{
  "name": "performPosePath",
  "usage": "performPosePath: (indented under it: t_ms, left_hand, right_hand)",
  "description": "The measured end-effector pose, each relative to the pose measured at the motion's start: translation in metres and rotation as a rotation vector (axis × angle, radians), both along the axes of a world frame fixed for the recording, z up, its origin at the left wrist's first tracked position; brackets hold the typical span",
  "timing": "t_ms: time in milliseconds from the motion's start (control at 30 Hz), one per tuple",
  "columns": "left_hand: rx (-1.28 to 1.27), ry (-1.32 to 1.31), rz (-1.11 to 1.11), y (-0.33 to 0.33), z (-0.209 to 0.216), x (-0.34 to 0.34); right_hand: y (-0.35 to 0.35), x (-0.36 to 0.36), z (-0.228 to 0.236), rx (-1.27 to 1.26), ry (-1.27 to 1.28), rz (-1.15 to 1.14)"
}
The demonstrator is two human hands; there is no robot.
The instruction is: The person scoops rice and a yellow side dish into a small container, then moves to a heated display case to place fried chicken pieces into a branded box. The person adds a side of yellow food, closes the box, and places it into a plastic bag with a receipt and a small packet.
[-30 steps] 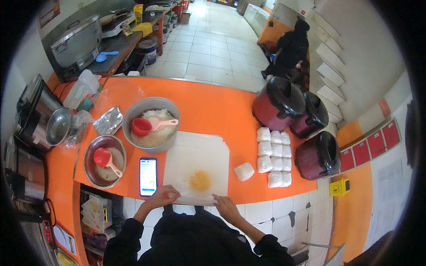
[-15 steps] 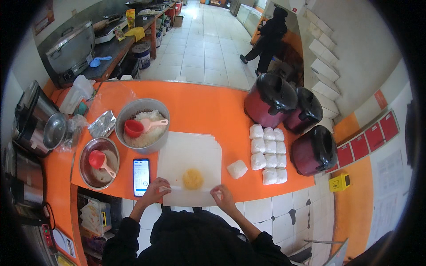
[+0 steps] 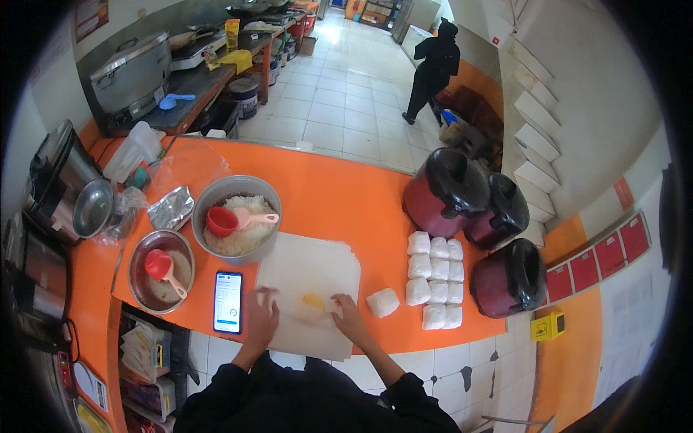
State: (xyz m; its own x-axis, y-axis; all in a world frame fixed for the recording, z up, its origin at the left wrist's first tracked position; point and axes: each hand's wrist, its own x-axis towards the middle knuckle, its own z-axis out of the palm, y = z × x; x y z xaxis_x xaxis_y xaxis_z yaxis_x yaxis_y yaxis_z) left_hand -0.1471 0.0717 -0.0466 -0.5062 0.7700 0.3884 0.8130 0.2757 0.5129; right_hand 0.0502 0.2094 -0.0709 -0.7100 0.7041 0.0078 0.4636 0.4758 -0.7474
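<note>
A stack of white wrapping paper [image 3: 307,263] lies on the orange counter in front of me. A yellow round of food [image 3: 312,300] rests on it, partly veiled by the near part of the top sheet, which is folded over. My left hand [image 3: 261,317] is at the left side of the fold, its fingers closed on the sheet and a little blurred. My right hand [image 3: 349,320] pinches the sheet's right side. Beside the left hand lies a lit phone [image 3: 228,303]. To the right of the stack sits a single white wrapped packet [image 3: 382,302].
A pot of white rice [image 3: 253,222] holds a red scoop [image 3: 222,221]; a metal bowl [image 3: 137,289] holds another. Several white packets [image 3: 437,270] stand in rows by dark red rice cookers [image 3: 505,278]. Crumpled foil [image 3: 171,208] lies at left. A person in black [image 3: 433,68] is on the far floor.
Both hands have moved away from me, bringing the near part of the top sheet over the yellow food. My view has shifted slightly. The far person has changed position.
</note>
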Motion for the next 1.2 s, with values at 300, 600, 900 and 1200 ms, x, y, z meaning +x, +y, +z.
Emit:
performPosePath:
  t_ms: [300,600,900,1200]
  left_hand:
    - [-0.22,0.235,-0.555,-0.024,-0.009,0.056]
    - [-0.277,0.18,-0.502,-0.019,-0.013,0.058]
    - [-0.261,0.234,-0.469,-0.015,-0.003,0.059]
    - [-0.243,0.198,-0.436,-0.012,-0.007,0.06]
  right_hand:
    - [0.037,-0.047,-0.023,0.663,-0.205,0.011]
    - [0.049,-0.059,-0.006,0.238,-0.248,-0.079]
    - [0.064,-0.056,0.04,0.083,-0.205,0.07]
    - [0.061,-0.051,0.054,-0.014,-0.046,0.115]
